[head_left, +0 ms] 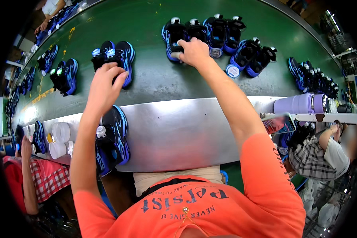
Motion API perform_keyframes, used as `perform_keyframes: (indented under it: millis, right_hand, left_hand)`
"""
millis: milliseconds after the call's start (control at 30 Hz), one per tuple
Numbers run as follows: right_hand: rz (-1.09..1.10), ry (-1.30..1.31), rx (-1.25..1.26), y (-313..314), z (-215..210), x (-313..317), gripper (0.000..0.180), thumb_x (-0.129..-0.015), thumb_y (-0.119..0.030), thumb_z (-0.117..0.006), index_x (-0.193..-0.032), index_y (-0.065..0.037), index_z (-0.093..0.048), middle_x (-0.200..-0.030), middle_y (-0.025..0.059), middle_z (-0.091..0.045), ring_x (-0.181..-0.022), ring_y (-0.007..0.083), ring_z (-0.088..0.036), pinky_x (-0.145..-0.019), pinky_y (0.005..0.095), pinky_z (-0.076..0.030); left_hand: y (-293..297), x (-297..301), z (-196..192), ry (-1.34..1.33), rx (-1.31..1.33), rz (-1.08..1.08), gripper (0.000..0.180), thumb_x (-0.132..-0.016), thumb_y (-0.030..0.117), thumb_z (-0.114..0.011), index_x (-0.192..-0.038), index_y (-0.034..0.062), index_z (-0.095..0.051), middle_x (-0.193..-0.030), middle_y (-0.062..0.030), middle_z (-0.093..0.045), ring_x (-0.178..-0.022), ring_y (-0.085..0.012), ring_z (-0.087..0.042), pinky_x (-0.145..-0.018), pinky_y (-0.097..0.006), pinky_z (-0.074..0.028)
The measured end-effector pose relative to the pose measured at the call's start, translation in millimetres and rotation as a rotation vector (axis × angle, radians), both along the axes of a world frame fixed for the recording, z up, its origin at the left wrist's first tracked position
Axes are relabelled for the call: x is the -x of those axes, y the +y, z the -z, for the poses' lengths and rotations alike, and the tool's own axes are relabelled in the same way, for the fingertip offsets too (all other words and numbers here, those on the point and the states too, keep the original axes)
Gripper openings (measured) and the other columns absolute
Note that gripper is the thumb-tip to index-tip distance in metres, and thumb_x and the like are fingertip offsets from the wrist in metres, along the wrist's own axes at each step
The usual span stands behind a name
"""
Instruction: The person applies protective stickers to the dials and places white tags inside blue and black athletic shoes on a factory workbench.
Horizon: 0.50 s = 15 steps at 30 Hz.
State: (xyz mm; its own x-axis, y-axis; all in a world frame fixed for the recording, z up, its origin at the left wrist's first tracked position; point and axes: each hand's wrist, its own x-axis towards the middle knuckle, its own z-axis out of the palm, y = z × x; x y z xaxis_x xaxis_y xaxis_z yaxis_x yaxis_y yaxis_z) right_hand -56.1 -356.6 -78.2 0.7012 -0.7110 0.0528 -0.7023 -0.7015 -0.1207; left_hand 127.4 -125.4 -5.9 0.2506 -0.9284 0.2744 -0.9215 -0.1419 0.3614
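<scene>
On the green belt, my right hand [195, 52] reaches forward, its thumb and fingers closed on the near end of a black and blue sneaker [173, 32]. Another black sneaker [194, 28] stands right beside that one. My left hand [105, 85] is by a pair of sneakers [126, 59] lying further left, with its fingers bent and its thumb apart. Its fingertips lie close to the pair; whether they touch it is unclear. Below my left forearm, another pair of sneakers [121, 137] with a round pale tag rests on the metal ledge.
More sneakers [248, 55] stand right of my right hand, with a round tag [233, 71]. Other pairs [70, 77] line the belt at left. A purple tumbler [293, 104] and a phone [279, 123] sit right of the metal ledge [178, 131]. Co-workers flank both sides.
</scene>
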Motion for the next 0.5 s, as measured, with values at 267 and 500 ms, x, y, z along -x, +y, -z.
perform_keyframes:
  millis: [267,500]
  right_hand:
    - [-0.419,-0.050,-0.315,170.4,-60.3,92.5,0.034,-0.074,-0.038,-0.068,-0.093,-0.011,-0.063,-0.077,0.0151,-0.063,-0.068,0.0343,-0.062,-0.057,0.0438,-0.049]
    - [-0.403,-0.380,-0.748,289.9,-56.6,122.0,0.045,-0.081,-0.027,-0.066,-0.112,-0.001,-0.048,-0.089,0.0204,-0.055,-0.077,0.0377,-0.057,-0.064,0.0432,-0.048]
  left_hand:
    - [93.5,137.6,38.9,0.964,-0.034,-0.245,0.063,-0.087,0.029,-0.064,-0.134,-0.0055,-0.040,-0.137,-0.0237,-0.042,-0.130,-0.0304,-0.039,-0.107,-0.034,-0.028]
    - [103.2,130.5,54.5,0.769,-0.204,-0.215,0.041,-0.083,0.003,-0.043,-0.122,-0.0022,-0.053,-0.115,-0.0237,-0.059,-0.109,-0.0364,-0.056,-0.094,-0.039,-0.042]
